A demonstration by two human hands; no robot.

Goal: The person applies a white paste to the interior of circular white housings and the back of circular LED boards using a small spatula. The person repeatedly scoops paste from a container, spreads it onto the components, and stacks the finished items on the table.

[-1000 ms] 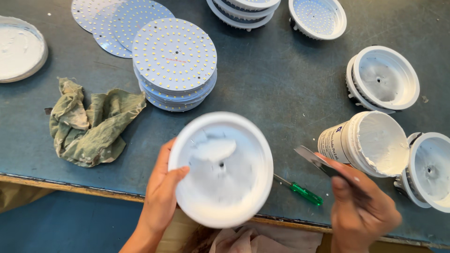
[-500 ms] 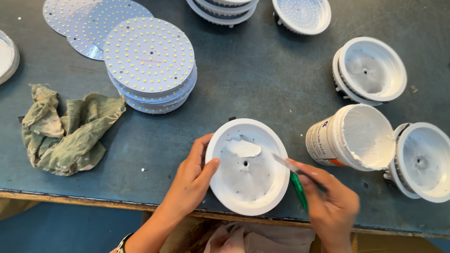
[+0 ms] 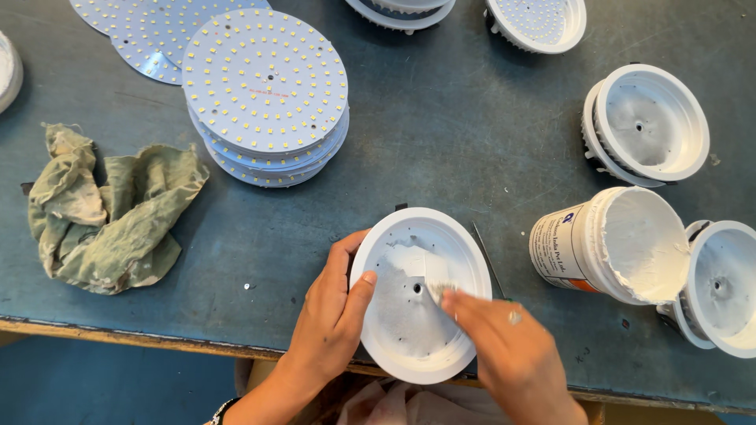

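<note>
Round white lamp housing [image 3: 421, 295] now down on table edge [image 3: 441, 149], earlier lifted. Left hand [image 3: 331, 315] fingers clamp rim. Right hand [image 3: 504, 346] fingers pinch spreader, dragging white paste across base; paste tub [image 3: 610, 244] nearby.

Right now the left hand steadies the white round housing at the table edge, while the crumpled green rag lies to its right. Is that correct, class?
Not quite. The head view shows the crumpled green rag left of the white round housing, not right. The left hand does steady it at the table edge.
</note>
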